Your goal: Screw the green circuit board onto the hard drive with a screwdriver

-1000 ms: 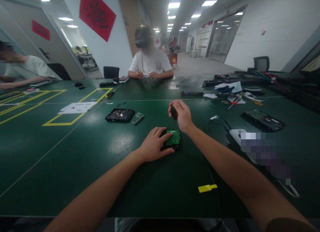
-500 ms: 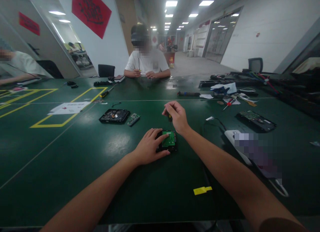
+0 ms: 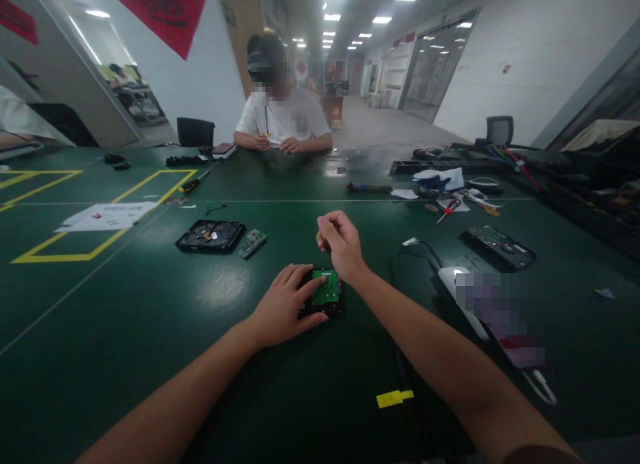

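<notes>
A small hard drive with a green circuit board [image 3: 329, 292] on its upper face lies on the green table in front of me. My left hand [image 3: 283, 306] grips it from the left, thumb along the near edge, one finger resting on the board. Just above the drive, my right hand [image 3: 343, 245] is closed round a screwdriver [image 3: 325, 242]. Only a bit of its dark and yellow handle shows between the fingers. Its shaft and tip are too hidden to make out.
Left of the drive lie an opened black drive case [image 3: 210, 237] and a loose circuit board [image 3: 253, 243]. To the right are another hard drive [image 3: 500, 247], a white device [image 3: 463, 297] with a cable, and yellow tape [image 3: 394, 399]. A person [image 3: 287, 121] sits opposite.
My view has shifted, so most of the scene sits further left. The right hand's fingers have turned slightly above the drive. The left hand keeps its hold.
</notes>
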`<state>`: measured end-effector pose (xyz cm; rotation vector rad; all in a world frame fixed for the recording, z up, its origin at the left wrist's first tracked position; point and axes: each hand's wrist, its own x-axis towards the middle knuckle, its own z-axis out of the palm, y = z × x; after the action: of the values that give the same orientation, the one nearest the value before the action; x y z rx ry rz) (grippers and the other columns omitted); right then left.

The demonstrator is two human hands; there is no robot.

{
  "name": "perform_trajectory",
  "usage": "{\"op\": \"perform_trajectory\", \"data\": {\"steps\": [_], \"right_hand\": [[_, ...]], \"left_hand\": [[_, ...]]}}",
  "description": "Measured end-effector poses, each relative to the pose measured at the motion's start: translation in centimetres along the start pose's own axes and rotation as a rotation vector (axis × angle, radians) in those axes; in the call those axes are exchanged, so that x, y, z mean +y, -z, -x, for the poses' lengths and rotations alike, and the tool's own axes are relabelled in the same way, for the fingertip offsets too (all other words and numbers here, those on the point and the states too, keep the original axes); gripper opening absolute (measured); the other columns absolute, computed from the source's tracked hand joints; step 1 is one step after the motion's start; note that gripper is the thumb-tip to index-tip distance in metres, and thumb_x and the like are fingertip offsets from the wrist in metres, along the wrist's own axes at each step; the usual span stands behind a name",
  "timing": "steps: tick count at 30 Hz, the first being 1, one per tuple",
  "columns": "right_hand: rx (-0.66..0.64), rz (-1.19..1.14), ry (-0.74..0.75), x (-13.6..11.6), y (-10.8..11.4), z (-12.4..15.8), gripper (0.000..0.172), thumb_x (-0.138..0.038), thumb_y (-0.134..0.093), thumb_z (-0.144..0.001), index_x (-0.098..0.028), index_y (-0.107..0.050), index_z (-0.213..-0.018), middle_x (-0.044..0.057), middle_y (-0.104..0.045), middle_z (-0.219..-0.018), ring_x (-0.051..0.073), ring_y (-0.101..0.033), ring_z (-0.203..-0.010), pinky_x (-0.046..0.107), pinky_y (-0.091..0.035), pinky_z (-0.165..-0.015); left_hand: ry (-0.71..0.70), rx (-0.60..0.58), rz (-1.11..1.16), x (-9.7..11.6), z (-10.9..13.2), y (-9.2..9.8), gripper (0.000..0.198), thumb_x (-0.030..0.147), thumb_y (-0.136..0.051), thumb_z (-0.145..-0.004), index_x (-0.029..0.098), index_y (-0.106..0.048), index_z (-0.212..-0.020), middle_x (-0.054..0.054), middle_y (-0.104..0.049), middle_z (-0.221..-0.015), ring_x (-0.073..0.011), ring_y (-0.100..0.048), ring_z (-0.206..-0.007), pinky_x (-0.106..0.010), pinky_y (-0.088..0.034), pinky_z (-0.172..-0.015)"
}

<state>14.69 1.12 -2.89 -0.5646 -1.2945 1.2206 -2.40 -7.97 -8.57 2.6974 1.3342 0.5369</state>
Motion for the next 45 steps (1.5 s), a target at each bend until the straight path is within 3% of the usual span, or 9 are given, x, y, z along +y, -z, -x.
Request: {"op": "perform_trajectory", "data": {"steps": [7,10,15,21,25,29,33,37,45], "right_hand": [[-0.062,0.082,0.003,-1.0,0.2,0.0,0.030,-0.054,-0.067,-0.098,-0.026,-0.058,-0.094,-0.003,-0.067,-0.078,0.015,-0.066,-0.067,0.031,-0.051,-0.066],[-0.134,0.319,0.072,-2.2,0.6,-0.2,0.026,-0.050,-0.060,-0.103,-0.026,-0.063,-0.095,0.001,-0.069,-0.087,0.017,-0.066,-0.079,0.035,-0.052,-0.076],[-0.189,0.801,0.283,-5.0,1.2,-0.9,0.018,-0.038,-0.063,-0.102,-0.025,-0.067,-0.091,0.005,-0.063,-0.095,0.020,-0.060,-0.087,0.037,-0.048,-0.080],[-0.338,1.003,0.303,-8.2,2.3,-1.3,0.012,-0.024,-0.060,-0.102,-0.027,-0.070,-0.095,0.005,-0.071,-0.097,0.024,-0.063,-0.092,0.041,-0.046,-0.085],[-0.350,1.083,0.273,-9.1,2.6,-1.0,0.018,-0.018,-0.056,-0.101,-0.026,-0.072,-0.098,0.007,-0.071,-0.097,0.024,-0.063,-0.086,0.040,-0.045,-0.079],[-0.367,1.232,0.197,-9.4,2.5,-0.7,0.009,-0.031,-0.067,-0.100,-0.025,-0.069,-0.094,0.007,-0.069,-0.092,0.023,-0.062,-0.079,0.038,-0.044,-0.073],[-0.438,1.363,0.116,-10.6,1.7,-0.4,0.004,-0.023,-0.065,-0.100,-0.022,-0.069,-0.099,0.007,-0.073,-0.100,0.023,-0.068,-0.089,0.036,-0.045,-0.079],[-0.513,1.381,0.072,-11.9,1.0,0.1,0.018,-0.015,-0.062,-0.098,-0.017,-0.067,-0.115,0.009,-0.075,-0.113,0.023,-0.069,-0.099,0.035,-0.046,-0.087],[-0.560,1.447,0.052,-12.7,0.6,-0.3,0.016,-0.024,-0.057,-0.104,-0.017,-0.072,-0.105,0.010,-0.073,-0.104,0.022,-0.066,-0.095,0.034,-0.046,-0.086]], "left_hand": [[-0.007,0.000,-0.010,-0.1,0.1,-0.2,0.074,0.065,-0.067,-0.095,0.032,-0.047,-0.158,-0.013,-0.043,-0.161,-0.0425,-0.040,-0.147,-0.066,-0.037,-0.121],[-0.013,-0.001,-0.005,0.0,0.0,-0.1,0.074,0.064,-0.066,-0.096,0.031,-0.047,-0.158,-0.014,-0.043,-0.161,-0.0427,-0.040,-0.148,-0.067,-0.036,-0.122],[0.011,-0.012,-0.009,0.3,0.0,0.3,0.072,0.063,-0.067,-0.096,0.029,-0.050,-0.156,-0.015,-0.042,-0.161,-0.0421,-0.041,-0.147,-0.067,-0.033,-0.124],[0.017,-0.002,0.012,0.2,0.0,0.3,0.073,0.064,-0.067,-0.095,0.030,-0.049,-0.157,-0.014,-0.041,-0.162,-0.0419,-0.040,-0.148,-0.067,-0.033,-0.124],[0.027,0.003,0.007,0.2,0.0,0.1,0.072,0.061,-0.069,-0.094,0.028,-0.051,-0.155,-0.016,-0.039,-0.162,-0.0416,-0.040,-0.148,-0.065,-0.034,-0.124],[0.016,-0.012,0.004,0.2,-0.1,0.2,0.073,0.062,-0.070,-0.093,0.028,-0.051,-0.155,-0.016,-0.040,-0.162,-0.0422,-0.040,-0.148,-0.066,-0.034,-0.123],[0.010,-0.005,0.000,0.3,-0.2,0.4,0.073,0.061,-0.070,-0.094,0.025,-0.052,-0.154,-0.017,-0.041,-0.160,-0.0422,-0.041,-0.146,-0.065,-0.034,-0.123],[0.015,0.005,-0.006,0.4,-0.1,0.4,0.072,0.062,-0.069,-0.093,0.027,-0.053,-0.154,-0.015,-0.043,-0.159,-0.0413,-0.043,-0.145,-0.065,-0.035,-0.123],[0.007,-0.002,-0.001,0.2,-0.1,0.4,0.073,0.064,-0.068,-0.094,0.027,-0.051,-0.155,-0.015,-0.042,-0.160,-0.0419,-0.042,-0.146,-0.065,-0.034,-0.123]]}}
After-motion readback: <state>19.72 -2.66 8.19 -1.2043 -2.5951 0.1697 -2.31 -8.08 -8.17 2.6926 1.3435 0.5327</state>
